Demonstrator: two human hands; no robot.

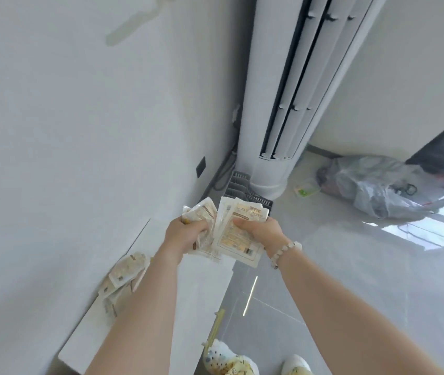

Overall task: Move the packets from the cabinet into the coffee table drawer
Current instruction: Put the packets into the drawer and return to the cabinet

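My left hand point(185, 234) grips a bunch of pale cream packets point(201, 213) above the far end of the low white cabinet point(188, 288). Beside it, my right hand point(261, 230) holds a second stack of flat packets point(238, 239), thumb on top of the printed face. A bead bracelet sits on that wrist. More packets point(122, 277) lie in a loose pile on the cabinet top against the wall, partly hidden by my left forearm. The coffee table drawer is out of view.
A tall white floor air conditioner point(277, 104) stands in the corner ahead, a grey slatted crate point(242, 189) at its base. A clear plastic bag point(372, 182) lies on the grey tile floor to the right. My slippers point(229, 361) show at the bottom.
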